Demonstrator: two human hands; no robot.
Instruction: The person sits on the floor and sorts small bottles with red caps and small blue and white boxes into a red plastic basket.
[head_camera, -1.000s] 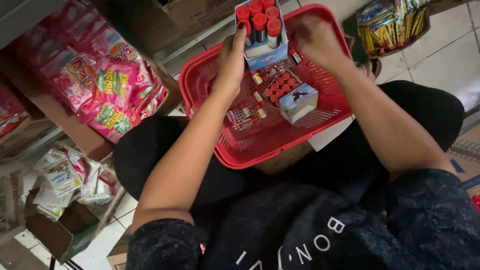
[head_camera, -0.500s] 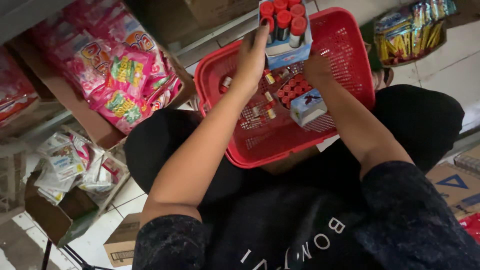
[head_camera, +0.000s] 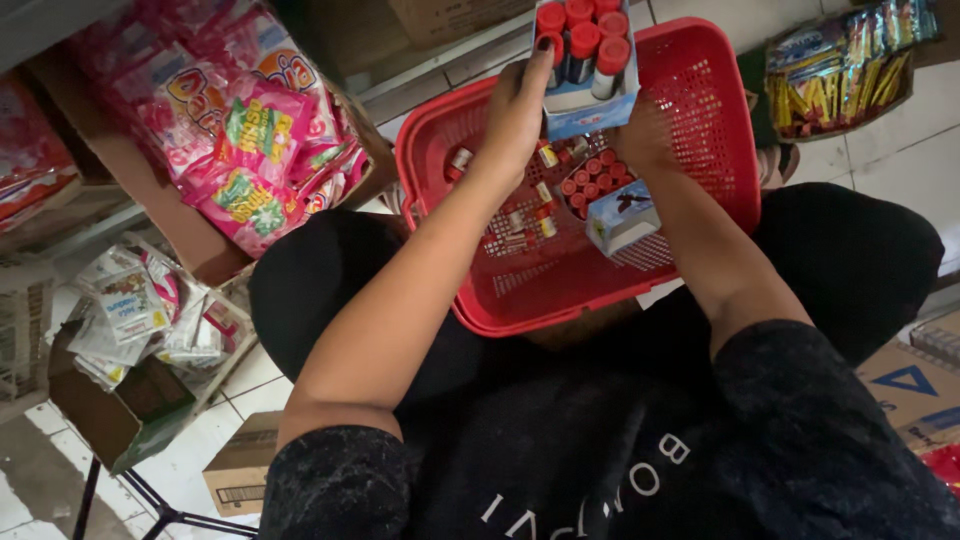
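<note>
I am seeing my left hand (head_camera: 517, 110) gripping a pale blue box (head_camera: 590, 95) that is showing red caps over dark and white tubes. Just below that grip, a red mesh basket (head_camera: 700, 120) is glowing bright, carrying more red caps (head_camera: 588, 183) and a second blue and white box (head_camera: 622, 220) beside my right hand (head_camera: 645, 135). Left of the grip, pink packets (head_camera: 250, 150) are showing green and yellow patches inside a brown carton. Right of it, yellow and multicoloured wrappers (head_camera: 840, 70) are lying against pale floor tiles. My lap is showing black fabric with white lettering.
</note>
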